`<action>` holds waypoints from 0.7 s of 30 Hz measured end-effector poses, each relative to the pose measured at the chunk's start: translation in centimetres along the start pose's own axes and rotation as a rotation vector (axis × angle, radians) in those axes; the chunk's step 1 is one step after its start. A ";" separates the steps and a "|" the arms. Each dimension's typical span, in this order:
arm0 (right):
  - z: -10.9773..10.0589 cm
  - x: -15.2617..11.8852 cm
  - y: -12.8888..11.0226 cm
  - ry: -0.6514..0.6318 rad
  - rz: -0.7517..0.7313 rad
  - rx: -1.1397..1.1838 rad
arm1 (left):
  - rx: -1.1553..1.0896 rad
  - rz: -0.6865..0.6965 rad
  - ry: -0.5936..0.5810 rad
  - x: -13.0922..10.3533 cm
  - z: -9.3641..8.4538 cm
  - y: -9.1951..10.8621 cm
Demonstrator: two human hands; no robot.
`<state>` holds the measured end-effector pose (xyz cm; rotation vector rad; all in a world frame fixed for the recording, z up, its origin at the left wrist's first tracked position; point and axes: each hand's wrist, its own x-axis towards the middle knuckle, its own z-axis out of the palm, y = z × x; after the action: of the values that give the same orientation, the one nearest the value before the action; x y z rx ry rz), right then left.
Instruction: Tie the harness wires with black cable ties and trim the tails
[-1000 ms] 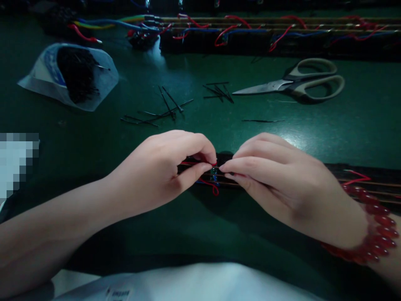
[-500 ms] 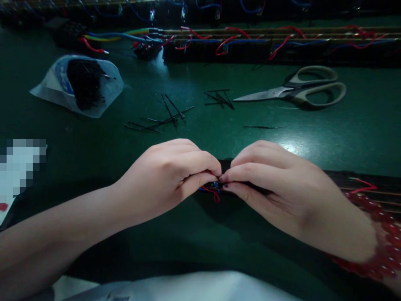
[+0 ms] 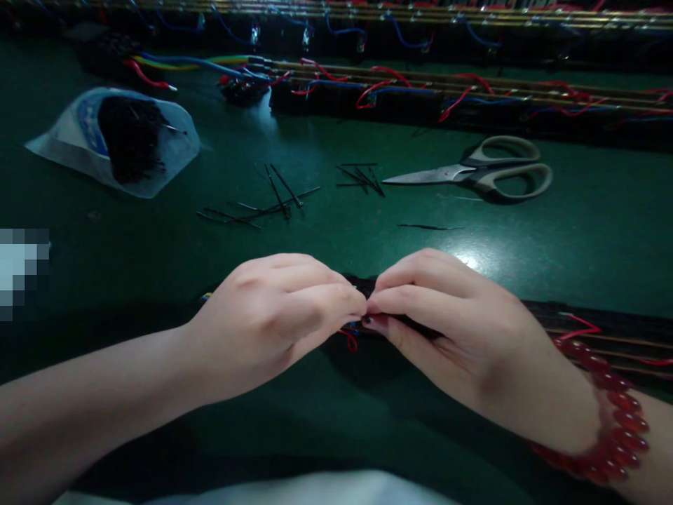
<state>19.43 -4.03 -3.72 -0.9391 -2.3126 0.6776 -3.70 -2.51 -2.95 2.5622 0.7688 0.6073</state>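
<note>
Both hands meet fingertip to fingertip over a dark wired strip (image 3: 552, 319) on the green table. My left hand (image 3: 278, 315) is closed in a pinch, and what lies between its fingertips is hidden. My right hand (image 3: 452, 322), also pinched, touches the left fingertips; whatever it holds is too small to make out. A small loop of red wire (image 3: 352, 341) hangs out just below the fingers. More of the strip, with copper-coloured rails and red wire, shows to the right, partly behind my right wrist.
Scissors (image 3: 473, 172) lie beyond my right hand. Loose black cable ties (image 3: 273, 203) are scattered on the table (image 3: 326, 245). An open plastic bag (image 3: 179, 144) of black ties rests at the left. Wired strips (image 3: 420, 88) run along the back.
The view has shifted slightly, showing more of the back strips. My left fingertips have closed over the pinch point and now hide most of the blue bit seen there before.
</note>
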 end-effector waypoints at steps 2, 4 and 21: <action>0.0 -0.1 0.0 -0.004 0.000 -0.007 | -0.011 0.009 0.002 0.0 0.0 0.0; 0.0 -0.1 0.0 -0.006 -0.001 -0.010 | -0.022 0.014 0.001 0.0 0.1 -0.1; 0.2 -0.2 0.1 -0.020 0.004 -0.003 | -0.006 0.054 0.045 0.0 0.4 -0.2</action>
<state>19.49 -4.10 -3.96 -0.9422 -2.3306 0.6880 -3.59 -2.45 -3.42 2.5794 0.7129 0.6856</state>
